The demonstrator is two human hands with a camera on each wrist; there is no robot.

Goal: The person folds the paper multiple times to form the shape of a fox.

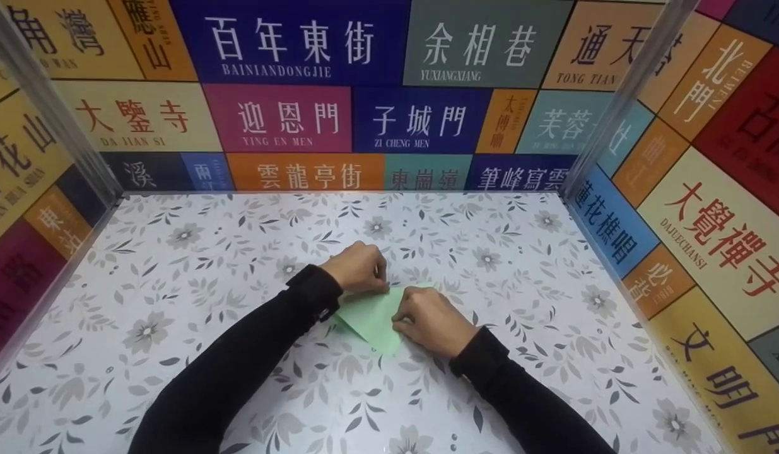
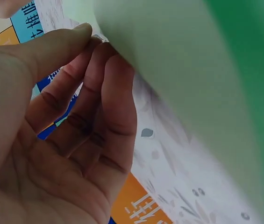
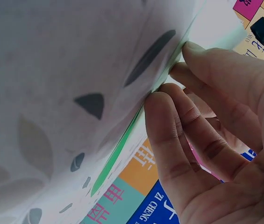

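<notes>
A light green sheet of paper (image 1: 371, 320) sits on the patterned tabletop, its left side lifted into a slanted flap. My left hand (image 1: 357, 268) pinches its far edge between thumb and fingertips. In the left wrist view, the paper (image 2: 183, 70) curves up close beside my left hand (image 2: 71, 126), blurred. From the right, my right hand (image 1: 434, 320) grips the sheet's side edge, fingers bent. The right wrist view has the paper (image 3: 115, 156) as a thin, nearly edge-on strip, with the thumb and fingertips of my right hand (image 3: 211, 126) on it low against the tabletop.
The white tabletop (image 1: 238, 378) has a grey flower and leaf print. Coloured panels with Chinese lettering form a back wall (image 1: 288, 120), a left wall (image 1: 23, 157) and a right wall (image 1: 711, 221). Black sleeves (image 1: 250, 359) cover both forearms.
</notes>
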